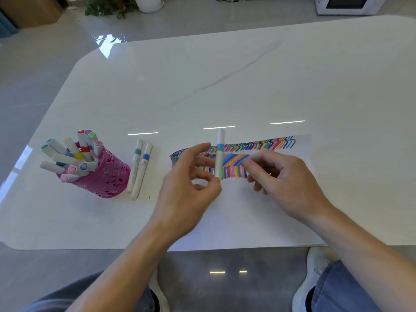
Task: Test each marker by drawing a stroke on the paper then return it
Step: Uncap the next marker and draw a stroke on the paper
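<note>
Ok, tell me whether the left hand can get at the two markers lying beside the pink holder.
Probably yes: only bare table separates the left hand from the two markers, but its fingers grip the blue-banded marker.

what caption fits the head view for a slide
Left hand holds a blue-banded marker upright over stroke-covered paper, right hand alongside.

White marble-look table (247,75), potted plant (108,6) (on the grey floor (33,75)), white appliance (346,5), white shoes (315,273)

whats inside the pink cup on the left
A bunch of capped markers stands in the pink cup, coloured caps up and leaning outward. Their lower ends and the cup's bottom are hidden by its wall.
</note>
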